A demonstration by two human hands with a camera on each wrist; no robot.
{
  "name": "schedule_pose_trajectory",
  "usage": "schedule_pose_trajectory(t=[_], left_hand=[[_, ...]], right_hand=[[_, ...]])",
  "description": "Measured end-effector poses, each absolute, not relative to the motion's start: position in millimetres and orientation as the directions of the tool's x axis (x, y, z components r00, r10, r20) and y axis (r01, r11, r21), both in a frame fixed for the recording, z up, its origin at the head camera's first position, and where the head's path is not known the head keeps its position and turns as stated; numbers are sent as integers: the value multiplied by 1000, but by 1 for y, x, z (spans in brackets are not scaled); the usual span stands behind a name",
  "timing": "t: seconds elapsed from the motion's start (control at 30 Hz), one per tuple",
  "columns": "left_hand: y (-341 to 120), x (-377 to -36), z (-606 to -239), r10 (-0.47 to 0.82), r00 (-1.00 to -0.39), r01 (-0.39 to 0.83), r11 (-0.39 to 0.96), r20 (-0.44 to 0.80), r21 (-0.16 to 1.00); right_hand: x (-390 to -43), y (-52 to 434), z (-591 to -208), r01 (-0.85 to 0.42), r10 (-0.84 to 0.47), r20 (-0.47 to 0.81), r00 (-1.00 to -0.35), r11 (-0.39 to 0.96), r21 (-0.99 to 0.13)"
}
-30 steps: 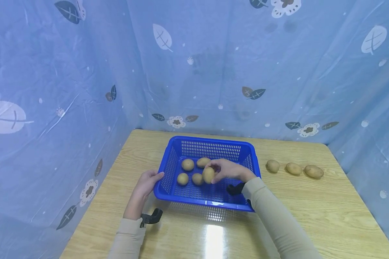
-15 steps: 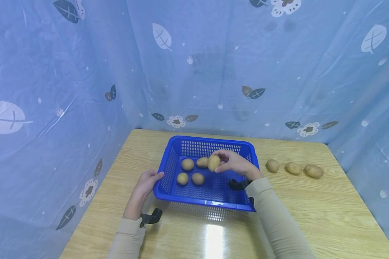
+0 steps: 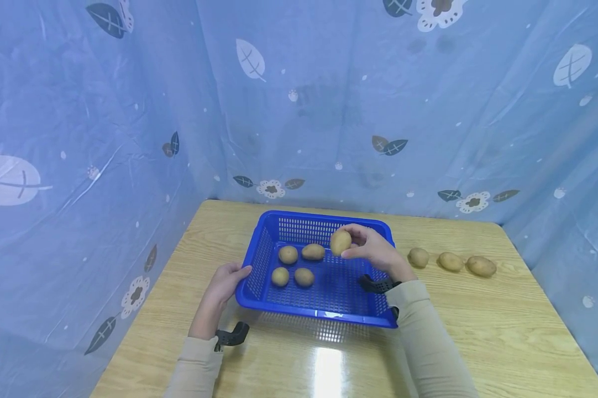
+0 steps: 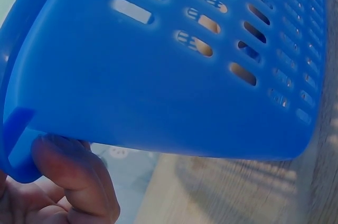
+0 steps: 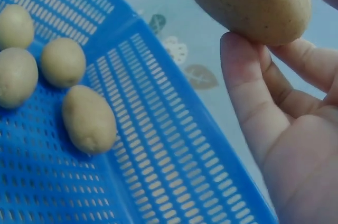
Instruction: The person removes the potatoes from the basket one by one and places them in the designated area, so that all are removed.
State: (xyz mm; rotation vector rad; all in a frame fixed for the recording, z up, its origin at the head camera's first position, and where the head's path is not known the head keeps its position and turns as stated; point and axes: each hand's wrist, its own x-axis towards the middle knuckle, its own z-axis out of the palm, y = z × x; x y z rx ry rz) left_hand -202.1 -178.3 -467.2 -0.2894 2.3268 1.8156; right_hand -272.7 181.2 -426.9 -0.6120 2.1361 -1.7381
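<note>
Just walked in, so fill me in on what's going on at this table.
A person's right hand holds a potato in its fingers, over the blue basket. The left hand grips the basket's left rim. Four other potatoes lie inside the basket, and three more potatoes sit in a row on the table to its right.

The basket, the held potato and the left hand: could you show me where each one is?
Basket (image 3: 339, 286): head view, on its floor.
Held potato (image 5: 248, 10): right wrist view, on the middle of its speckled side.
Left hand (image 3: 224, 282): head view, on the back of the hand.
</note>
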Motion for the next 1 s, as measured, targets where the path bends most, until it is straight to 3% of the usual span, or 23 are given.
schedule_pose_trajectory(t=[0.53, 1.0], left_hand=[[-179, -206, -468, -35, -961, -275, 218, -275, 936], [-179, -204, -465, -31, -961, -275, 224, -275, 935]], right_hand=[[-269, 222, -415, -140, -416, 135, -899, -17, -990], [-256, 266, -410, -187, -269, 178, -947, 10, -982]])
